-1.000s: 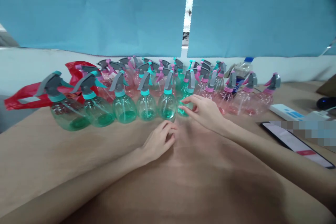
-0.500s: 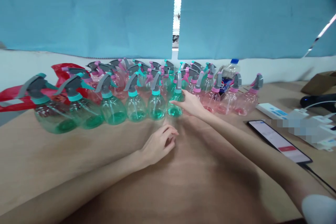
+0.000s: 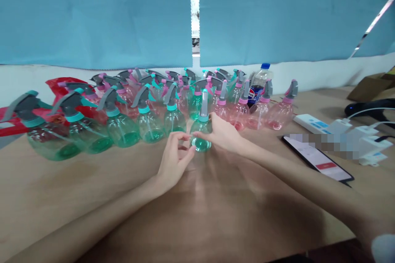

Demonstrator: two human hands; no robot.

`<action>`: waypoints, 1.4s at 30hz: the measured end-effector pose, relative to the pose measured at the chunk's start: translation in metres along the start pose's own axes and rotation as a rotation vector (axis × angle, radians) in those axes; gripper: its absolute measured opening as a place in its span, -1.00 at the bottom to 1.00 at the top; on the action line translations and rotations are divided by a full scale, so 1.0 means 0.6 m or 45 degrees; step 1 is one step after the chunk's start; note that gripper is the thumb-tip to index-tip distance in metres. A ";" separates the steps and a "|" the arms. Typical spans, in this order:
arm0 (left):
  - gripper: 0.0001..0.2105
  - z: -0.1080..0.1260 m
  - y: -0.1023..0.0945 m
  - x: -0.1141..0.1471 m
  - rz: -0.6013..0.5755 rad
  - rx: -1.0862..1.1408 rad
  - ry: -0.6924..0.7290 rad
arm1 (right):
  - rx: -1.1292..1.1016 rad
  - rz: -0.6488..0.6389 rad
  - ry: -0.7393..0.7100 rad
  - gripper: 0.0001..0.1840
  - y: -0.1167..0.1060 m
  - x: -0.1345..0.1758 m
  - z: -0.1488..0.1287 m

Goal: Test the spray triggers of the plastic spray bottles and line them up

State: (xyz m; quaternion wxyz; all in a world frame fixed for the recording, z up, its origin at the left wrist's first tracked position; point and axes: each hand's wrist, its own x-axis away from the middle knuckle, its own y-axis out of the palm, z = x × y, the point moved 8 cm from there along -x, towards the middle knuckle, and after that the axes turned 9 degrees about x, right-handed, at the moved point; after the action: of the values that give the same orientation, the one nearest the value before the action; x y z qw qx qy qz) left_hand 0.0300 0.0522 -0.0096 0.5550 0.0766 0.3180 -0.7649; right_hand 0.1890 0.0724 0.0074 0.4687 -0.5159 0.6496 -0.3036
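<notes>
A clear green spray bottle [image 3: 201,133] with a grey trigger head and turquoise collar stands upright in front of the row. My right hand [image 3: 225,133] is closed around its right side, the thumb lying across its front. At the bottle's left edge is my left hand [image 3: 175,156], its fingers curved and thumb apart, holding nothing; whether its fingertips touch the bottle I cannot tell. Green spray bottles [image 3: 121,129] line up to the left. Pink spray bottles [image 3: 239,115] stand to the right, and several mixed ones crowd behind.
A red plastic bag [image 3: 66,86] lies behind the bottles at left. At the back right stands a Pepsi bottle [image 3: 259,84] with a blue cap. A phone [image 3: 317,160], a white power strip [image 3: 311,123] with plugs and a cardboard box [image 3: 367,86] lie on the right.
My right hand has drawn the green spray bottle out of the row toward me. My left hand has moved up to the bottle's left side, its fingers opening. The view has shifted slightly right.
</notes>
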 end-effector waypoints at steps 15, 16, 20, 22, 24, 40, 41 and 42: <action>-0.69 0.091 0.028 -0.068 -0.137 0.158 0.040 | 0.065 0.009 -0.303 -0.09 0.009 0.102 -0.075; -0.71 0.093 0.025 -0.067 -0.145 0.140 0.054 | 0.066 0.013 -0.315 -0.05 0.011 0.103 -0.077; -0.72 0.090 0.012 -0.060 -0.146 0.133 0.072 | -0.005 -0.091 -0.421 -0.04 0.019 0.108 -0.086; -0.71 0.085 0.005 -0.056 -0.135 0.152 0.069 | -0.092 -0.201 -0.493 -0.07 0.020 0.112 -0.087; -0.72 0.082 -0.001 -0.053 -0.123 0.166 0.063 | -0.171 -0.329 -0.559 -0.13 0.021 0.115 -0.081; -0.74 0.067 -0.022 -0.062 -0.144 0.229 -0.005 | -0.087 -0.264 -0.654 -0.35 0.099 0.115 0.045; -0.74 0.068 -0.021 -0.062 -0.149 0.225 -0.009 | -0.097 -0.268 -0.648 -0.36 0.100 0.115 0.045; -0.74 0.069 -0.021 -0.061 -0.153 0.214 -0.017 | -0.103 -0.271 -0.643 -0.37 0.099 0.115 0.044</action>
State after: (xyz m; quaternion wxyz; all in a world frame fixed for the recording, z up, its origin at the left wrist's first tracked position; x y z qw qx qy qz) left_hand 0.0421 0.0603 0.0450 0.5020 0.0985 0.2529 -0.8212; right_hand 0.1885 0.0257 -0.0754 0.5603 -0.6589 0.4659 -0.1866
